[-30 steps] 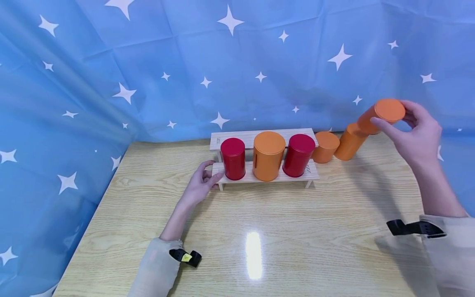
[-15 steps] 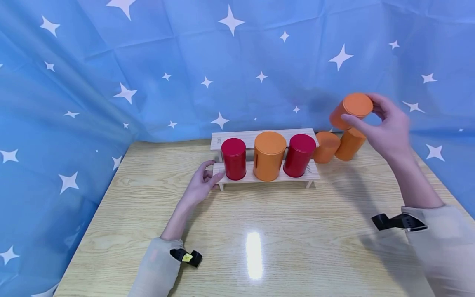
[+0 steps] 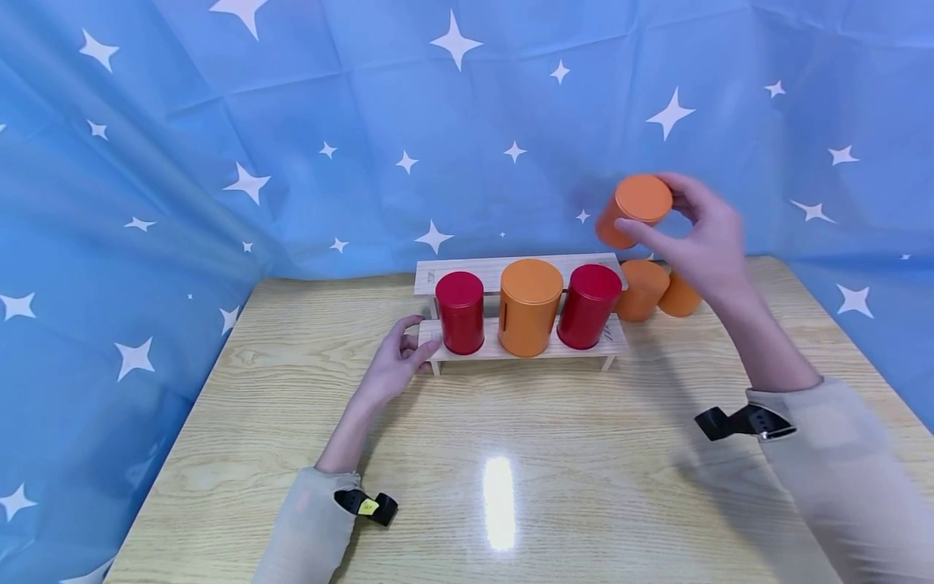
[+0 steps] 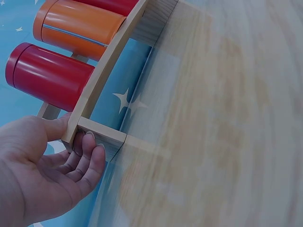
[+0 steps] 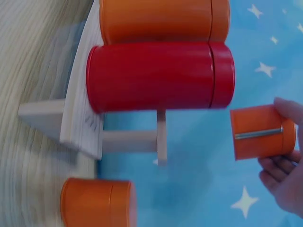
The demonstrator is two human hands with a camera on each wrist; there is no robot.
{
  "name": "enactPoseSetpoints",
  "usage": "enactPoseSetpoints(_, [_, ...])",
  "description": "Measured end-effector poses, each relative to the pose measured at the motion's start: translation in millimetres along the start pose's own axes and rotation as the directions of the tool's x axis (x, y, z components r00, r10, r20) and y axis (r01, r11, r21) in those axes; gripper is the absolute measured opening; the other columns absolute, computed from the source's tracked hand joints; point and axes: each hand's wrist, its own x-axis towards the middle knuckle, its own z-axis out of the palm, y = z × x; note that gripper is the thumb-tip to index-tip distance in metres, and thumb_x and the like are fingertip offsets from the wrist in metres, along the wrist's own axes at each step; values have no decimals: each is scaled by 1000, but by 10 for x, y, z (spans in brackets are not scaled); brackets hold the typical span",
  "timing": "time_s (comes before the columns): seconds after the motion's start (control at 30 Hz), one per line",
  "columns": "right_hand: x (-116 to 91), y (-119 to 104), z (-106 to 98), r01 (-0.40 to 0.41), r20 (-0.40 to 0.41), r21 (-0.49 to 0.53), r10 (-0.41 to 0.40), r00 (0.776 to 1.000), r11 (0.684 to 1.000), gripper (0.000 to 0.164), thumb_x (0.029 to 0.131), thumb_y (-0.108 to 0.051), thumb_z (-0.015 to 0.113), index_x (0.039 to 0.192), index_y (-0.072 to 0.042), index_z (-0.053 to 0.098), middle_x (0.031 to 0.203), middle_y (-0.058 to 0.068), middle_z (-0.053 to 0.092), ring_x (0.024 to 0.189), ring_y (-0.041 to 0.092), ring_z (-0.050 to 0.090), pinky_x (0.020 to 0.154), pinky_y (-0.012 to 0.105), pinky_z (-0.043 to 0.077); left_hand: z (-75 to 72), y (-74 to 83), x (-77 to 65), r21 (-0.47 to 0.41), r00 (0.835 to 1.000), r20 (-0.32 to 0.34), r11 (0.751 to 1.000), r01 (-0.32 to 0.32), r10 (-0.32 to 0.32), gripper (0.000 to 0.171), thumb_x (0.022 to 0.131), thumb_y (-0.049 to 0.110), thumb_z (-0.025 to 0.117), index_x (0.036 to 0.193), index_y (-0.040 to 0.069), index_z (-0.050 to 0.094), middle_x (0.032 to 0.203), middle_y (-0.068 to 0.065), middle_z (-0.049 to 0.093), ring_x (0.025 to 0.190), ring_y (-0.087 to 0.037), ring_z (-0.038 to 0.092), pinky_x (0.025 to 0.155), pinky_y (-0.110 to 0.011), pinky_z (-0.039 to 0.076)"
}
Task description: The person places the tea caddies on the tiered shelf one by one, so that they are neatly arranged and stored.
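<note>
The table (image 3: 554, 454) has a light wood-grain top; a bright glare patch lies near its front centre. A blue backdrop cloth (image 3: 292, 122) printed with white stars hangs behind the table and along its left side. Two small orange canisters (image 3: 644, 289) stand at the table's rear, right of the rack; the right one (image 3: 679, 297) is partly hidden. The two stand just beside each other.

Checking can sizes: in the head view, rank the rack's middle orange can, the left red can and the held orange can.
1. Middle orange can.
2. Left red can.
3. Held orange can, in the right hand; it is tilted, so unsure.
</note>
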Motion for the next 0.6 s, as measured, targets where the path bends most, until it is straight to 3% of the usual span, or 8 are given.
enactPoseSetpoints(0.2, [46,-91,232,33,45,29,-34,998,999,58,84,-17,84,137,-12,62,128,3,64,112,7,59,105,24,43,-3,-59,13,14,1000,-11,1000,-21,21,65,99,15,68,153,3,34,97,-13,57,81,-25,60,85,-43,58])
enactPoseSetpoints(0.37, [39,-186,416,43,98,11,-44,994,999,58,85,-24,84,138,-16,62,129,2,63,115,14,58,102,24,43,-1,-54,7,22,999,-13,999,-36,36,62,99,15,67,151,2,36,94,-13,57,78,-22,59,82,-38,59])
enactPoseSetpoints(0.6, [68,-296,650,86,147,2,-86,985,996,59,85,-30,84,137,-15,61,128,0,63,117,17,58,104,38,45,1,-48,9,12,999,-19,999,-40,41,60,99,12,66,151,0,36,90,-11,55,77,-22,58,79,-34,59])
